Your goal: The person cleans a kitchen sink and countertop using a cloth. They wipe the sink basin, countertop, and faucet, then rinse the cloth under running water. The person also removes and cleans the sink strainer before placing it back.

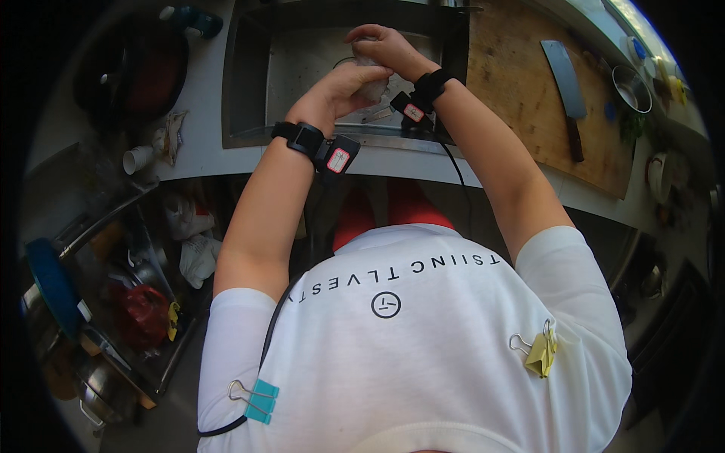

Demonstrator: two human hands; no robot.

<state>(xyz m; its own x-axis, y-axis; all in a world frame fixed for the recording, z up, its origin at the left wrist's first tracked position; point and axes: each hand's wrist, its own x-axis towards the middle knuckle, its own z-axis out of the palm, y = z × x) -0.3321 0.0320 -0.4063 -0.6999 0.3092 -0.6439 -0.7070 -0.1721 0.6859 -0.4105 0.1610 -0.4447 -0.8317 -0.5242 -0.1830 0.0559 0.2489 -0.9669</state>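
Observation:
Both my hands meet over the steel sink (260, 75), close around a pale greyish, lumpy thing (373, 89) whose kind I cannot make out. My left hand (337, 89) cups it from the left, thumb stretched across it. From above and the right, my right hand (390, 51) curls its fingers over the upper part. My fingers hide much of it. A dark thin curved rim (343, 60) shows behind my left hand. Below the hands, something thin and shiny (377, 115) lies in the sink.
Right of the sink, a wooden cutting board (510, 83) bears a cleaver (565, 79). Beyond it stands a metal bowl (631, 89). On the left counter are a dark pot (136, 75), a dark bottle (192, 21) and white cups (138, 159). A cable (458, 162) hangs from my right wrist.

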